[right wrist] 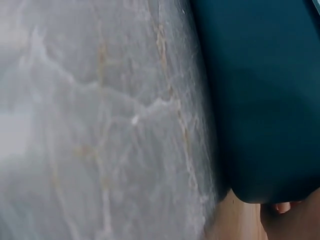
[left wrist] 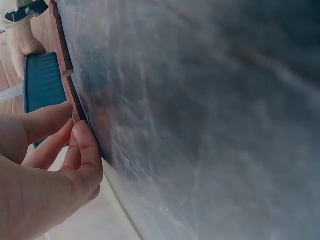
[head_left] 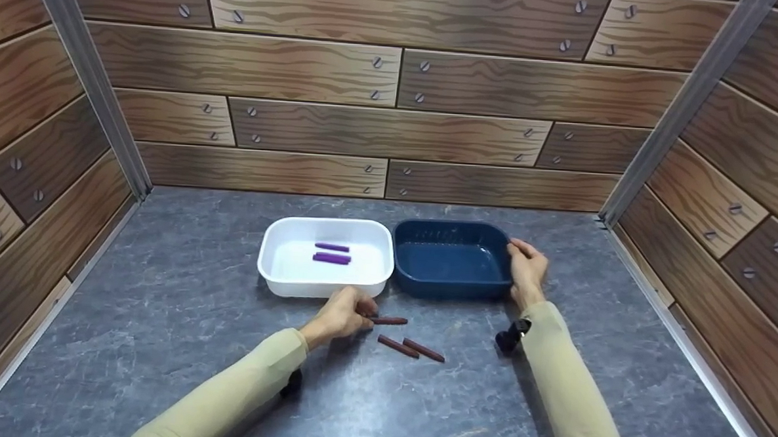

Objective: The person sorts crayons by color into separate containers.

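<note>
At the far left, a wall of plank-patterned panels [head_left: 29,183] with printed screw heads meets the patterned back wall [head_left: 314,130] at a grey metal post [head_left: 93,81]. A pale sleeve [head_left: 230,389] comes up from the lower left, with a dark wrist device [head_left: 292,383] showing under its cuff. Beyond it, on the mottled grey tabletop [head_left: 163,287], stands a white tray [head_left: 313,291] with purple sticks [head_left: 331,259] lying roughly crosswise on its floor. The left hand [head_left: 342,313] is just in front of this tray, hiding part of its near wall; thumb and fingertips pinch one end of a brown stick [head_left: 391,321], which points rightward, low over the tabletop. Slightly nearer the person, two other brown sticks [head_left: 424,350] lie slantwise beside each other. The blue tray [head_left: 455,289] stands upright just beside the white one, its visible floor bare. At its right end the right hand [head_left: 529,267] grips the rim, with some fingers hidden behind the wall. Below that hand, a second wrist device [head_left: 510,339] juts inward from the right sleeve [head_left: 572,384], and farther right rises another plank-patterned wall [head_left: 744,214].
</note>
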{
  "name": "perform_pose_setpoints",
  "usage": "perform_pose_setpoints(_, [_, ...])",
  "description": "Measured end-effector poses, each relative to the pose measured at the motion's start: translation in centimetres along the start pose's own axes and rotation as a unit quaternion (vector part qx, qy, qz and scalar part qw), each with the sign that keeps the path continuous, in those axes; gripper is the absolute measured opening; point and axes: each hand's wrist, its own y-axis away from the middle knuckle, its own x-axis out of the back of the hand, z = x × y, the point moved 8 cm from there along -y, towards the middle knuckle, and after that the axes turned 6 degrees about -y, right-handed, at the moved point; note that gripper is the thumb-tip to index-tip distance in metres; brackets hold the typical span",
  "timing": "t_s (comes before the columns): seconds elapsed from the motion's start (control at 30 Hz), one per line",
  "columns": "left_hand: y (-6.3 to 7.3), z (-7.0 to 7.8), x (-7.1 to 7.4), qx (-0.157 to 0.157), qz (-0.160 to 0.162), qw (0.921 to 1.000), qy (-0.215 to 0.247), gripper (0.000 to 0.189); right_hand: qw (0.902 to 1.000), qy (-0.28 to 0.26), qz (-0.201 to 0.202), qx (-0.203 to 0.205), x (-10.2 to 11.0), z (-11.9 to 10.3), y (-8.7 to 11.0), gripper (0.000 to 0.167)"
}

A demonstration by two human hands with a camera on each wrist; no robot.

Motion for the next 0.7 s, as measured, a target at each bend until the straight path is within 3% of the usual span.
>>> perform_pose_setpoints(0.7, [-0.07, -0.31, 0.07, -0.010, -0.023, 0.9987, 0.044, 0.018, 0.9999, 0.012, -0.008, 0.004, -0.15, 0.01, -0.10, 0.037])
